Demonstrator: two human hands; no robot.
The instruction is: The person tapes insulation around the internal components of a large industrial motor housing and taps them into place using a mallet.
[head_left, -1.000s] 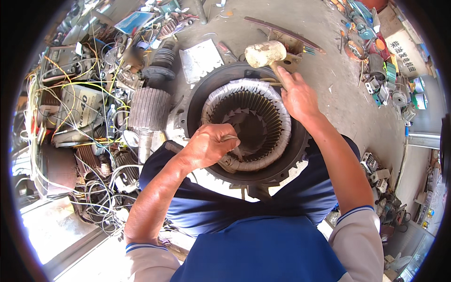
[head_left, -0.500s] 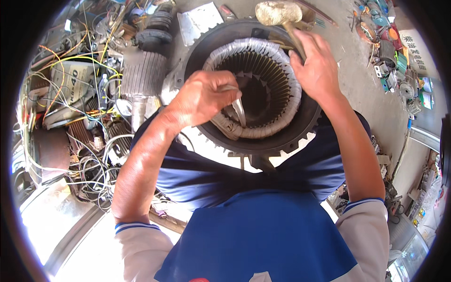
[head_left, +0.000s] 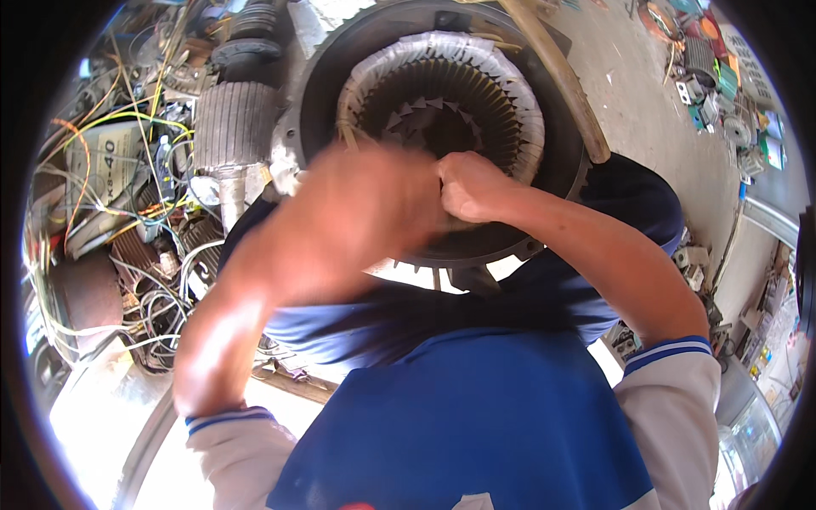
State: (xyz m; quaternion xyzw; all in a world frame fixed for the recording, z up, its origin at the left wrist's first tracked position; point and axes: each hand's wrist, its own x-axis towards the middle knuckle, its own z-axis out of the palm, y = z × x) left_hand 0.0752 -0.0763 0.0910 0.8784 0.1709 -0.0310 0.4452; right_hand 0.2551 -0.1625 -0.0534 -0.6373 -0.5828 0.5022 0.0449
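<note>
Between my knees sits a motor stator (head_left: pixel 411 95), its round end winding wrapped in white tape inside a dark toothed iron housing (head_left: pixel 316 102). My left hand (head_left: pixel 378 208) is over the near left side of the winding, smeared by motion, and its fingers cannot be made out. Beside it my right hand (head_left: pixel 473 185) is closed, knuckles up, over the near edge; whatever it pinches is hidden. The two hands meet or nearly meet. A mallet's wooden handle (head_left: pixel 561 81) lies across the housing's right rim, out of my grip, its head out of view.
On the left stand a grooved cylindrical rotor (head_left: pixel 231 127) and a heap of tangled wires (head_left: pixel 157 297) and motor parts. A pale printed box (head_left: pixel 109 166) lies among them. Bare concrete floor (head_left: pixel 629 110) is on the right, with assorted parts (head_left: pixel 710 76) farther off.
My right hand has let go of the mallet, which now lies on the rim, and has come over to my left hand. The pale strip in my left hand is no longer visible. The view has shifted.
</note>
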